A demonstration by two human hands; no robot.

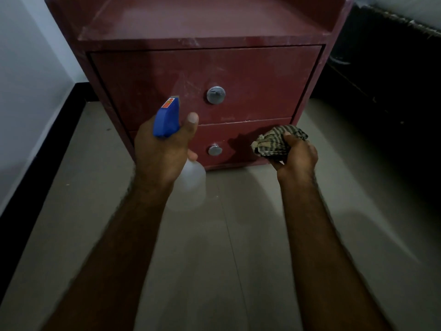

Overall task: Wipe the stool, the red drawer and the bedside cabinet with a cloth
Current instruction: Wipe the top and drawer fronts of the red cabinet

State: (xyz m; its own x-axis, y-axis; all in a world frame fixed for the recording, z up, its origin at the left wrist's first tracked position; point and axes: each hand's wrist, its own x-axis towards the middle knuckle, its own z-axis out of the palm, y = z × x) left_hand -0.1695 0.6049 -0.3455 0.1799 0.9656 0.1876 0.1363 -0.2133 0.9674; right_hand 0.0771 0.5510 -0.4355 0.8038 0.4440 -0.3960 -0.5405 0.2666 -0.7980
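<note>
Head view: both hands held before the red bedside cabinet [214, 29] on the tiled floor [238, 247].
Left hand [164, 151] has its fingers curled round a blue-headed spray bottle [168, 120], thumb straight up, nozzle aimed at the upper drawer [148, 72] left of its metal knob [216, 94]; right hand [298, 158] clenches the bunched striped cloth [274, 142] just before the lower drawer [238, 137], hiding its right part; white wall [23, 68] left; dark furniture [381, 80] right.

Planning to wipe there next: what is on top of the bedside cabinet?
Whitish dust streaks show on the bedside cabinet top; its rear lies outside the frame, unseen.
</note>
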